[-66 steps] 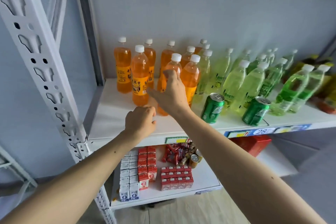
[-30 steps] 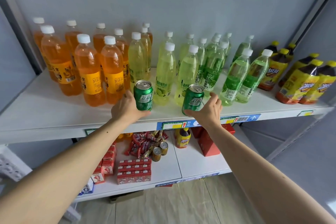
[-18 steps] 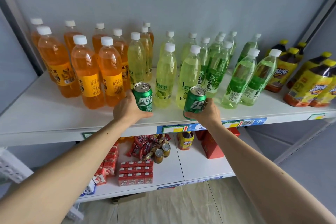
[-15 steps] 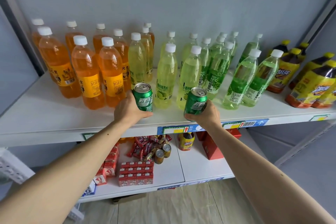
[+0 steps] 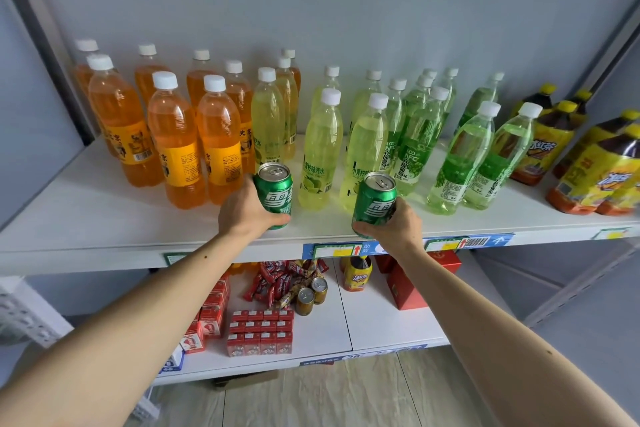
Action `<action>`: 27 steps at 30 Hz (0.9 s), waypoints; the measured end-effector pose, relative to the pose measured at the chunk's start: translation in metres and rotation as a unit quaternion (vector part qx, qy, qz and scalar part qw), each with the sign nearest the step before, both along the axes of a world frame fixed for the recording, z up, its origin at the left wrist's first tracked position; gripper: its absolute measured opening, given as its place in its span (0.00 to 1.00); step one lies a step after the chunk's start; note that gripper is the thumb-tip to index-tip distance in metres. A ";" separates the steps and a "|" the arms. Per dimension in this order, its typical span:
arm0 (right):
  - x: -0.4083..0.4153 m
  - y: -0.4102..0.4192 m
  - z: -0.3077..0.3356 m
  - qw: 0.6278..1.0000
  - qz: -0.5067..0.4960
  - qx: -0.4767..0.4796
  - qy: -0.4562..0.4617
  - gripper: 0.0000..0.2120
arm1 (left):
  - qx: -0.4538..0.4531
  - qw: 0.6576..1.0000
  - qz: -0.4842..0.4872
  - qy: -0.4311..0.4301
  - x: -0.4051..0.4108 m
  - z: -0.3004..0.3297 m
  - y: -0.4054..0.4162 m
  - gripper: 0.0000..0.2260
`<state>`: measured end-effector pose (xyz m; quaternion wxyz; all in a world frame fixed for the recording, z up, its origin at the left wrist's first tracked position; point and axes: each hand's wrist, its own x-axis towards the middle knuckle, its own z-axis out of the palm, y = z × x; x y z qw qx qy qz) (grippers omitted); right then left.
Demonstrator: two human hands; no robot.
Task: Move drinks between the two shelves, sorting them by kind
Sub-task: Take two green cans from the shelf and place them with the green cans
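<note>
My left hand (image 5: 244,210) grips a green soda can (image 5: 275,192) that stands near the front edge of the upper shelf (image 5: 104,218). My right hand (image 5: 398,225) grips a second green can (image 5: 374,201), tilted and lifted slightly at the shelf's front edge. Behind the cans stand orange soda bottles (image 5: 180,142) at the left, pale yellow lime bottles (image 5: 320,149) in the middle, green grape bottles (image 5: 460,156) to the right, and dark iced tea bottles (image 5: 595,173) at the far right.
The lower shelf (image 5: 374,322) holds red drink cartons (image 5: 259,333), a pile of red snack sticks (image 5: 277,277), two gold cans (image 5: 311,293), one small iced tea bottle (image 5: 357,274) and red boxes (image 5: 408,284). A grey wall backs the shelves. Wooden floor lies below.
Both hands left the orange bottles and closed round the two green cans. Over the last half second the right can has tilted and come up a little toward the shelf's edge.
</note>
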<state>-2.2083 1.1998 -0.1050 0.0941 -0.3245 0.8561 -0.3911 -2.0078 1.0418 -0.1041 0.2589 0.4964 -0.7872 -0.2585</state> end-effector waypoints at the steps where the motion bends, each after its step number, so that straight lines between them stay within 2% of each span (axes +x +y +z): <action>1: 0.002 0.001 0.002 1.000 0.005 -0.003 0.000 0.34 | -0.002 1.000 0.001 0.004 0.003 0.000 0.002 0.39; 7: 0.021 0.005 0.018 0.998 0.057 -0.016 0.016 0.33 | -0.011 0.999 0.029 0.030 0.029 0.006 0.016 0.40; 15: 0.084 -0.010 0.047 0.982 0.184 -0.043 0.029 0.32 | -0.004 0.995 0.092 0.038 0.095 0.007 0.053 0.37; 27: 0.263 -0.064 0.057 0.907 0.413 -0.082 0.011 0.32 | -0.001 0.959 0.282 0.035 0.272 0.000 0.085 0.35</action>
